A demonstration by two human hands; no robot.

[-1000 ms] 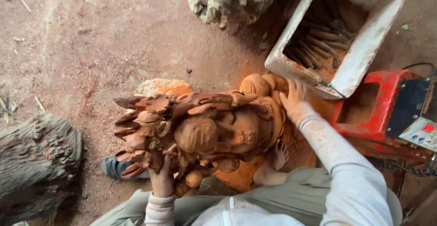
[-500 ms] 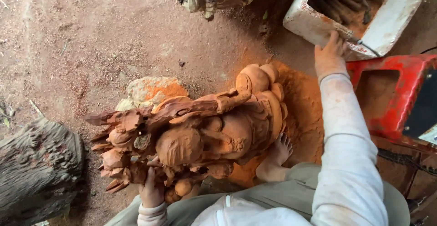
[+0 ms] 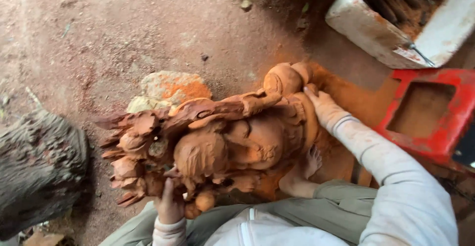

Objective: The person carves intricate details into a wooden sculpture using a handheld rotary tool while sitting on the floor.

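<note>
Back from the white box (image 3: pixel 396 33) since a moment ago, right hand (image 3: pixel 324 108) now flat, fingers extended, against the carved wooden figure (image 3: pixel 222 142) near its rounded top. Left hand (image 3: pixel 169 204) curled under the figure's opposite, spiky end. Figure lying on the dirt floor (image 3: pixel 99 38), beside the red machine (image 3: pixel 430 117). Apparently steadying the piece; firm two-handed hold needed next.

dirt floor (image 3: pixel 99 38), carving (image 3: pixel 222 142), perhaps stone (image 3: pixel 168 90)

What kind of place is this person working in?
Most likely a rough woodcarving workshop with a dirt floor. The hands rest on a reddish carved statue, orange dust lies around it, and a white box of tools stands close by.
</note>
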